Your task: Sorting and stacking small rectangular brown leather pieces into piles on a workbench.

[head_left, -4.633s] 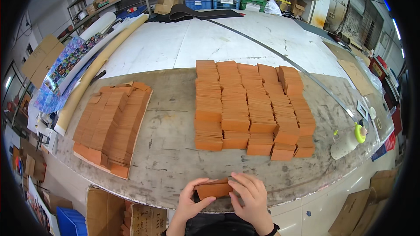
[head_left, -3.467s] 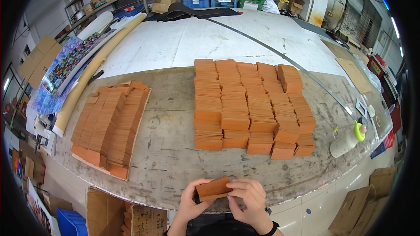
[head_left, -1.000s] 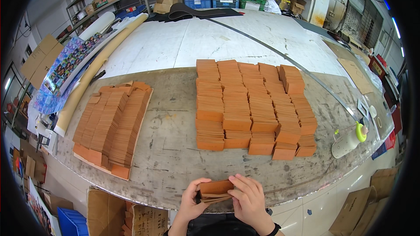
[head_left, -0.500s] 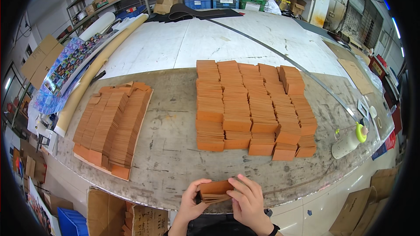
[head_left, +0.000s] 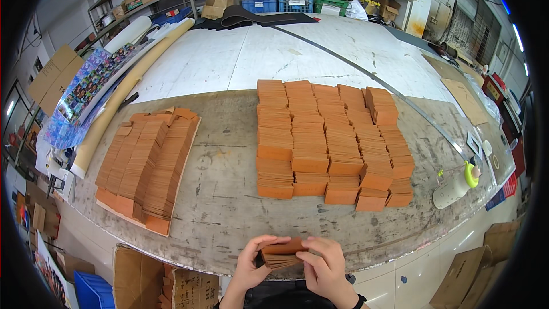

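Note:
At the table's near edge I hold a small stack of orange-brown rectangular pieces [head_left: 281,256], their edges fanned a little apart. My left hand [head_left: 254,260] wraps round the stack's left end, fingers along its far side and thumb toward me. On the right end, the fingers and thumb of my right hand [head_left: 323,263] pinch the pieces. Beyond my hands, several packed rows of like pieces [head_left: 334,143] stand on the grey tabletop. More rows [head_left: 146,163] lie on a board to the left.
A white bottle with a yellow-green lid [head_left: 456,186] stands at the right edge. A long metal strip [head_left: 366,71] runs diagonally across the table [head_left: 223,137]. Rolled sheets [head_left: 131,94] line the left side. Below the near edge, an open cardboard box [head_left: 137,277] holds similar pieces.
The fingers of my right hand have come down and closed in on the stack. The front piece leans lower, and the edges show more fanned. My left hand stays almost still.

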Demonstrator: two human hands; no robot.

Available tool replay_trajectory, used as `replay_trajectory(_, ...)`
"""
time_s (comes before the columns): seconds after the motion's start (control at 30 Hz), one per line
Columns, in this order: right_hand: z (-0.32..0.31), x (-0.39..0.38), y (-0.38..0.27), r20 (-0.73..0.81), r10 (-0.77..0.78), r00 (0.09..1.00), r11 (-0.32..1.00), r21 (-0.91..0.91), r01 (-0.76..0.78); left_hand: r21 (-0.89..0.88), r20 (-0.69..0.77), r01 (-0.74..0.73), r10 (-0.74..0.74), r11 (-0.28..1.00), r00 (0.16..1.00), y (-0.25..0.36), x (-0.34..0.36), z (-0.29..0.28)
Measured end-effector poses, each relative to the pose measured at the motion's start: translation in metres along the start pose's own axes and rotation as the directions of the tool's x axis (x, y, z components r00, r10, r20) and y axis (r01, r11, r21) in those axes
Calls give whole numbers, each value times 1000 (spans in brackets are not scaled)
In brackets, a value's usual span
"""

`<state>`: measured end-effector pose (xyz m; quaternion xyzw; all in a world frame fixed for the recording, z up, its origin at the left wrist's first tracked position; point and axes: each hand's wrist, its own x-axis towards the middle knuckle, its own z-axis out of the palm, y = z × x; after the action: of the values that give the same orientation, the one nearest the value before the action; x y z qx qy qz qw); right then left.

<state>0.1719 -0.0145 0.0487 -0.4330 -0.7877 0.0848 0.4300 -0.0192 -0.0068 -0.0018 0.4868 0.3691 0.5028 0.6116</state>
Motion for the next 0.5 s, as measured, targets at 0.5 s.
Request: replay_trajectory(0.5,3,-9,-6,20,86,996,996,-30,-86,12,-37,-68,69,998,997,-5,1,-2)
